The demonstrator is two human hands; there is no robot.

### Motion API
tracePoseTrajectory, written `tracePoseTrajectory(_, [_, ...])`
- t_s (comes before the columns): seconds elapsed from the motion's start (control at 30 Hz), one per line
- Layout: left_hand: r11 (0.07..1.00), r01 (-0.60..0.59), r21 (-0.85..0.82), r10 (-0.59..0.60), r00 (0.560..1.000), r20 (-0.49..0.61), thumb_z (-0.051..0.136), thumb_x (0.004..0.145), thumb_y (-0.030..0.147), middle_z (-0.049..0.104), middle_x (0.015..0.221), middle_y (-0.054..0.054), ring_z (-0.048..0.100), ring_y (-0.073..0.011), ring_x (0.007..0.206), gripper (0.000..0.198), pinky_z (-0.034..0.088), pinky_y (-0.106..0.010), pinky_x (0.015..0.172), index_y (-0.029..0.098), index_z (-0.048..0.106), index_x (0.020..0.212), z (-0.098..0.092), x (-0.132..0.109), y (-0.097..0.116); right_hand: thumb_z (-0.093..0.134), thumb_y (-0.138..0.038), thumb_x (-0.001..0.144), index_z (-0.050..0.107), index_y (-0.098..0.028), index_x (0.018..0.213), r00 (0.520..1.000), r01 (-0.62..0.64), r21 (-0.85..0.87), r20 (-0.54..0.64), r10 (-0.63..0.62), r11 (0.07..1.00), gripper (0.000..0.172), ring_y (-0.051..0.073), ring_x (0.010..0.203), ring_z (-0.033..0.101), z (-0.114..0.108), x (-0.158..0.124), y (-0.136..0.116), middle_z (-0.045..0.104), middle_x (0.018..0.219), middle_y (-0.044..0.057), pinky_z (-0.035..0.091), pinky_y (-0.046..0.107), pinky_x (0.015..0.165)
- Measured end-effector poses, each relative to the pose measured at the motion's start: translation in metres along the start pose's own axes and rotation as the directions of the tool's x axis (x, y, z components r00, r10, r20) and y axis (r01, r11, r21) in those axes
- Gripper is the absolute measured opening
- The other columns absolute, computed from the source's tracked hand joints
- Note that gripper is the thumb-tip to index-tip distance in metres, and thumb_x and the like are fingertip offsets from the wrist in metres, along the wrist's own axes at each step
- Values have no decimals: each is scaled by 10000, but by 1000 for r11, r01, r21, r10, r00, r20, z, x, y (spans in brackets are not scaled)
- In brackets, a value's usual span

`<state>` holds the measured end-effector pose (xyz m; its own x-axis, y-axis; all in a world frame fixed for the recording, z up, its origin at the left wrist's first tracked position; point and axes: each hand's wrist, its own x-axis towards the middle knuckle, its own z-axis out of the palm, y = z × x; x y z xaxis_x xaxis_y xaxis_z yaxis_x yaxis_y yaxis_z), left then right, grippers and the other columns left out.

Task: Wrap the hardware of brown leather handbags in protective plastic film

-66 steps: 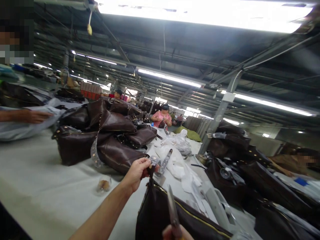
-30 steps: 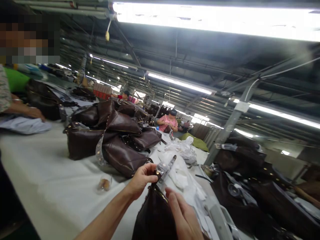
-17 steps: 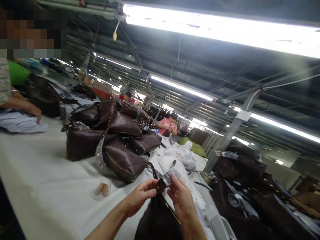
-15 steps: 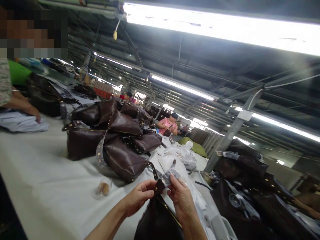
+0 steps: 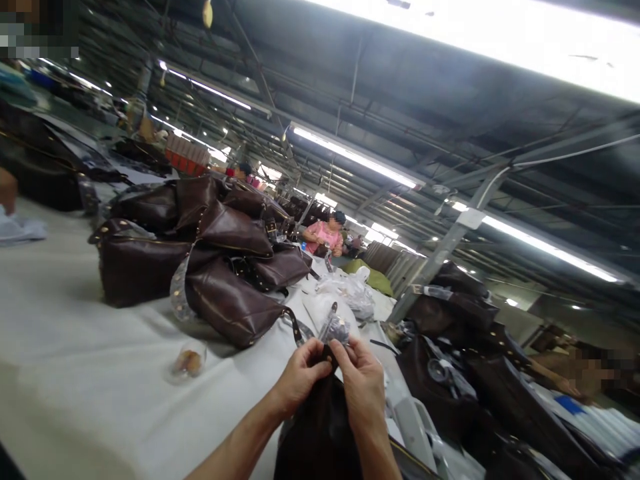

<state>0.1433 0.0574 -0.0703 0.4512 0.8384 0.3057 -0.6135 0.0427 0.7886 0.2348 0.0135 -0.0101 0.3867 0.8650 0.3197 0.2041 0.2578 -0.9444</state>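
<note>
A dark brown leather handbag (image 5: 317,437) is in front of me at the bottom of the view. My left hand (image 5: 303,373) pinches the bag's strap at its studded end, thumb and fingers pressed together. Close beside it, my right hand (image 5: 364,380) also has its thumb and fingers closed on the strap, so the exact grip points are partly hidden. Clear plastic wrap (image 5: 338,328) sticks out just beyond my fingertips, around the strap. Another studded strap (image 5: 291,323) from the nearest piled bag lies close to my left fingers.
Several brown leather bags (image 5: 235,300) are piled on the pale-covered table (image 5: 100,373). A small clear container (image 5: 189,363) with something brownish stands left of my hands. Crumpled plastic (image 5: 350,290) lies beyond. More dark bags (image 5: 465,387) are heaped at right, and a co-worker in pink (image 5: 324,235) is farther back.
My hands have come closer together, and my right thumb has moved in beside my left on the strap. The view has swung right. The co-worker's hand at left is now mostly out of view.
</note>
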Motion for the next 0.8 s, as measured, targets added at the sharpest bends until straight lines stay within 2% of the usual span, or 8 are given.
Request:
tracePoseTrajectory(0.1, [1000,-6,-3,6,1000,15,714,697,280,549,764,7,479,-134,745,228,361,-252,704,163,535,776,3,1,-8,760,-428,667,642,-154,1035,999,17,-62,-40,-20,998,474,235,850,692,-7,-2,11,753,860,57,516,341,825])
tracePoseTrajectory(0.2, [1000,-8,14,8,1000,4,711,718,292,537,764,16,474,-122,742,236,361,-246,711,170,524,793,2,2,-15,745,-442,673,653,-150,1000,1000,11,-95,-13,-13,995,448,250,858,694,-14,-4,22,752,856,64,519,346,820])
tracePoseTrajectory(0.37, [997,-31,-74,30,999,-12,747,659,251,530,828,34,502,-124,798,375,379,-250,746,209,467,905,-6,0,-25,694,-492,707,700,-161,919,999,50,-202,5,-50,978,393,265,903,672,-18,-11,35,742,913,83,503,349,844])
tracePoseTrajectory(0.43, [997,-31,-76,32,999,8,725,672,223,534,837,33,506,-123,808,381,382,-253,756,212,467,951,-9,-1,-27,683,-521,712,706,-162,935,999,-10,-145,50,17,989,423,260,925,662,-19,-9,34,740,927,80,498,340,851])
tracePoseTrajectory(0.5, [997,-35,-65,37,999,35,694,687,186,543,844,30,512,-122,811,397,383,-256,758,214,467,1011,-9,-2,-27,617,-596,742,704,-153,943,984,-149,-16,95,150,989,494,252,886,670,-20,-2,27,738,905,81,518,332,788])
tracePoseTrajectory(0.6, [998,-52,-48,56,995,85,659,702,154,562,862,22,522,-122,819,443,381,-252,749,216,457,1091,-5,-1,-25,570,-661,742,713,-131,894,956,-289,98,73,282,952,570,235,763,678,-20,9,17,728,791,75,526,310,675])
tracePoseTrajectory(0.7, [997,-66,-26,68,996,60,645,712,151,548,829,34,512,-111,779,416,372,-238,714,221,455,1075,1,3,-24,650,-605,705,727,-131,850,974,-222,16,47,221,975,501,215,730,666,-21,12,18,716,720,47,508,282,682])
tracePoseTrajectory(0.8, [998,-61,2,61,998,-7,669,696,157,530,817,41,506,-108,778,373,373,-234,721,217,456,996,3,6,-30,641,-602,710,735,-129,821,994,-111,-143,-5,111,984,495,239,781,660,-22,6,33,720,727,56,497,293,699])
